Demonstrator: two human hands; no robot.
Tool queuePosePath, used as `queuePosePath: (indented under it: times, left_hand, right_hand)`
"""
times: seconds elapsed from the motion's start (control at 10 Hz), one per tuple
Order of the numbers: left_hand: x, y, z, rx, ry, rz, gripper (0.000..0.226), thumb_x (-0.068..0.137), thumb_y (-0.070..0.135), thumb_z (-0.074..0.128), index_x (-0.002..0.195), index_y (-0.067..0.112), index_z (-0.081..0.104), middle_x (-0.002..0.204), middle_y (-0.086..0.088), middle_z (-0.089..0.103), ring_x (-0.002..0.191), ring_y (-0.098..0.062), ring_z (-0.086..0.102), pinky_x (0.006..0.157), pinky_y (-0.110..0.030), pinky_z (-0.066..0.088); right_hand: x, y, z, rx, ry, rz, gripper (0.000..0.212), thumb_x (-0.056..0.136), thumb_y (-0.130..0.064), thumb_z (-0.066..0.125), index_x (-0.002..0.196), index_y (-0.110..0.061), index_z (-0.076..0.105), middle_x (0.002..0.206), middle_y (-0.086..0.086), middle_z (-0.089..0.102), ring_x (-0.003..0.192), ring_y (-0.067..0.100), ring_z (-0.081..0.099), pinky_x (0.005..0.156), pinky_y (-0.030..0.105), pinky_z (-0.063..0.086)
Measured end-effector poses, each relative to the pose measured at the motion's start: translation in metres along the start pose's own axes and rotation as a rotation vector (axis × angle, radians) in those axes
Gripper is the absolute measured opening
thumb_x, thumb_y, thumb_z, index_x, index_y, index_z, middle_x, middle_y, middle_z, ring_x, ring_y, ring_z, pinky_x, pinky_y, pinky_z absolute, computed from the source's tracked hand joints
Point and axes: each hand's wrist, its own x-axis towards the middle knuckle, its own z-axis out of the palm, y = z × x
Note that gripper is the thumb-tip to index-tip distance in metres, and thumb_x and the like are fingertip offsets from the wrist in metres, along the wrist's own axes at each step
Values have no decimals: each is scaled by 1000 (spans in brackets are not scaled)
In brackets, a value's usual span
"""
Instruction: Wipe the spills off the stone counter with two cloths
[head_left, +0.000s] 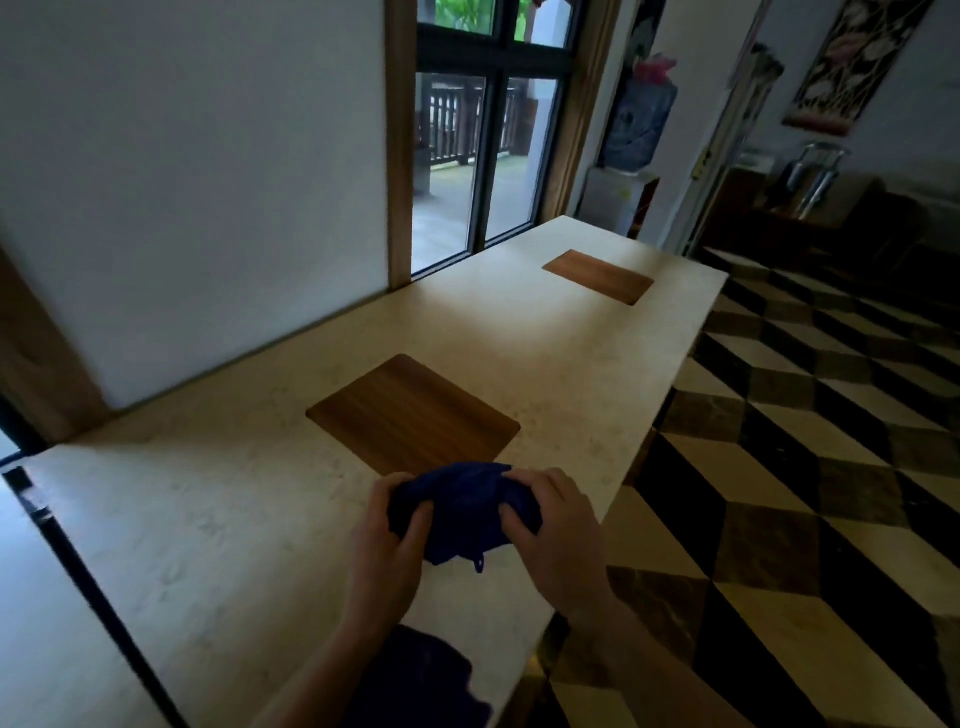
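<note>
A bunched dark blue cloth (464, 512) hangs just above the pale stone counter (218, 519), near its right edge. My left hand (387, 540) grips the cloth's left side with curled fingers. My right hand (556, 530) grips its right side, thumb pressed into the fabric. A small loop dangles from the cloth's lower edge. Another dark blue cloth (415, 680) lies on the counter close to me, partly hidden under my left forearm. No spill stands out on the stone in this blurred view.
Two wooden inlay squares sit in the counter, one just beyond the cloth (413, 415), one at the far end (597, 275). A white wall and a window border the left side. The counter's right edge drops to a checkered floor (805, 467).
</note>
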Motion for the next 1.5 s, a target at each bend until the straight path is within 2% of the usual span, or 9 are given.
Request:
queuePosePath:
  times: [0.2, 0.5, 0.6, 0.9, 1.0, 1.2, 1.3, 1.4, 1.5]
  left_hand:
    - [16, -39, -61, 109, 284, -104, 28, 95, 10, 59, 113, 29, 50, 99, 11, 63, 84, 0, 64, 69, -33, 60]
    - [-11, -67, -135, 282, 696, -315, 29, 95, 16, 59, 109, 39, 49, 98, 16, 62, 89, -2, 62, 72, -23, 51]
    - [-17, -70, -136, 306, 744, -354, 31, 95, 19, 58, 107, 45, 47, 98, 16, 62, 89, -3, 62, 71, -23, 52]
    - [-33, -102, -107, 353, 779, -502, 22, 96, 15, 56, 115, 28, 54, 105, 5, 63, 92, -10, 61, 75, -32, 55]
    - [-35, -116, -98, 341, 724, -583, 23, 97, 14, 54, 117, 25, 54, 108, 3, 60, 96, -12, 59, 82, -37, 56]
    - [-48, -143, -82, 374, 520, -798, 38, 99, 12, 49, 135, 22, 47, 131, -7, 48, 115, -22, 55, 97, -31, 47]
    - [-58, -146, -79, 395, 527, -861, 46, 98, 13, 52, 142, 26, 44, 143, -7, 36, 125, -27, 51, 104, -38, 47]
    - [-67, -141, -77, 446, 586, -860, 47, 98, 18, 55, 143, 27, 44, 147, -6, 35, 129, -26, 48, 104, -37, 45]
    - [-71, -126, -75, 482, 735, -782, 44, 97, 30, 59, 140, 26, 48, 138, -5, 48, 124, -22, 51, 103, -39, 48]
  right_hand:
    - [53, -39, 82, 117, -196, -214, 33, 88, -39, 53, 115, -24, 64, 105, -7, 58, 95, 12, 56, 82, 37, 52]
    - [74, -108, 181, 332, -462, -595, 36, 87, -38, 50, 114, -18, 61, 99, -7, 55, 87, 10, 51, 78, 29, 45]
    - [74, -112, 195, 365, -493, -629, 35, 87, -38, 51, 115, -19, 60, 99, -10, 53, 87, 5, 46, 79, 25, 40]
    - [55, -73, 216, 311, -495, -720, 35, 85, -37, 52, 111, -17, 66, 93, -2, 61, 81, 12, 47, 73, 25, 38]
    - [46, -54, 223, 222, -522, -754, 34, 85, -38, 54, 109, -17, 67, 92, -2, 61, 81, 15, 50, 71, 27, 41]
    - [29, -11, 243, -40, -772, -782, 40, 83, -37, 71, 118, -19, 67, 101, 3, 67, 90, 26, 63, 70, 37, 49]
    - [32, 0, 240, -72, -932, -744, 53, 91, -47, 60, 138, -24, 53, 125, 1, 60, 112, 23, 55, 88, 37, 47]
    - [37, 7, 234, -34, -940, -721, 57, 91, -52, 58, 142, -27, 48, 131, -2, 56, 119, 19, 50, 94, 36, 46]
    - [48, 7, 224, 50, -872, -694, 53, 89, -52, 61, 136, -28, 54, 125, -2, 59, 113, 17, 52, 91, 35, 49]
